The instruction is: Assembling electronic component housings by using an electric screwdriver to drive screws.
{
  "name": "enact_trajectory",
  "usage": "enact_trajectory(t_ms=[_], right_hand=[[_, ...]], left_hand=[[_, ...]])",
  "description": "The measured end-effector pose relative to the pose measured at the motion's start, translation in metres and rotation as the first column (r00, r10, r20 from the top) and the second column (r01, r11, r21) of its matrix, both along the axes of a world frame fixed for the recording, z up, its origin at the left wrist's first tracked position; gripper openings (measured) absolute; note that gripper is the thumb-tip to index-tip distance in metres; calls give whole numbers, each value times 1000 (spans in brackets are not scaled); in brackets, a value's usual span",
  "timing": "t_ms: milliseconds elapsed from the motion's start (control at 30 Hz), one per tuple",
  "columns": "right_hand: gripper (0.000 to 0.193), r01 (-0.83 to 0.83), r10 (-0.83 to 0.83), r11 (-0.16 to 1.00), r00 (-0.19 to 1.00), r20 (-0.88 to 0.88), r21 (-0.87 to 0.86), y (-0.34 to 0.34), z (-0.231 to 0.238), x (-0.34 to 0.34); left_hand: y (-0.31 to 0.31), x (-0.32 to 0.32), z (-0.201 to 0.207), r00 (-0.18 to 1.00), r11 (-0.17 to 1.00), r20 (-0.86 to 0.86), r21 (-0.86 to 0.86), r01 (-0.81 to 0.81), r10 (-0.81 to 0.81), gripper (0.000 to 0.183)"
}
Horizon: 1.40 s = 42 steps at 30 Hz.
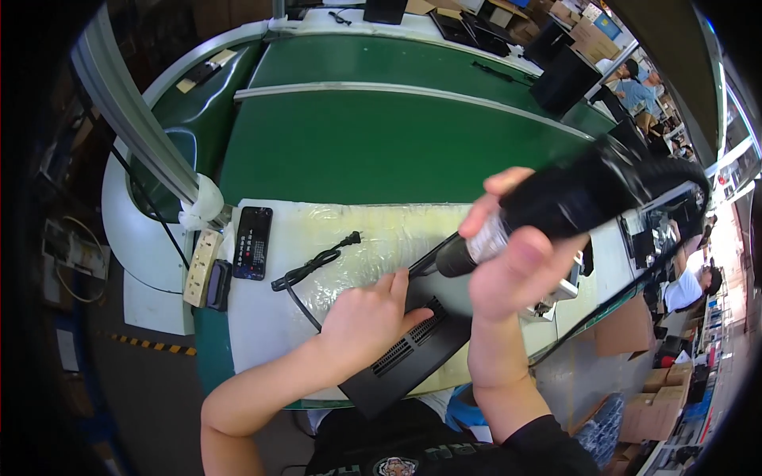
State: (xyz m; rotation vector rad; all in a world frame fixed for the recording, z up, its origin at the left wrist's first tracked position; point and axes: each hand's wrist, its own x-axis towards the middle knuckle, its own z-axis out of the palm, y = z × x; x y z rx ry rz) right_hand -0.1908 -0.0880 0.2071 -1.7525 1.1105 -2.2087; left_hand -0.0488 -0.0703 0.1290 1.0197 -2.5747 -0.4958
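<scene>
A black electric screwdriver (556,194) with a pale band near its nose is gripped in my right hand (516,274), raised over the work mat. It is blurred at the back end, and its tip points down and left. Below lies a black housing (413,369) with rows of vent slots, tilted diagonally at the mat's near edge. My left hand (369,321) rests on it, thumb by the vents and fingers stretched toward its far edge; their undersides are hidden. A black power cord (317,262) with a plug lies beyond the left wrist.
A phone (253,243) lies at the mat's left edge, beside a power strip (202,268) and a metal post (135,103). Beyond the mat runs a green conveyor belt (397,147). Black boxy units (565,79) stand at the far right; cardboard boxes (655,404) sit lower right.
</scene>
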Motion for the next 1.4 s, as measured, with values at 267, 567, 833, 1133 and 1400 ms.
enact_trajectory(t_ms=[267,567,833,1133,1400], right_hand=[[75,309,-296,944,948,119,-119,58,36,-68],[33,785,-784,613,618,59,-87,155,-56,-212],[46,640,-636,768,763,118,-1,152,-122,-236],[67,225,-209,974,933,294,-23,143,16,-94],[68,-218,243,958,963,120,-187,79,29,39]], left_hand=[[24,8,15,959,962,-275,-273,-17,-62,39],[88,49,-80,284,693,-644,711,-118,710,59],[78,34,-81,189,782,-760,612,-119,623,58],[76,24,-85,96,802,-796,592,-75,597,47],[72,25,-80,123,822,-814,568,-30,567,46]])
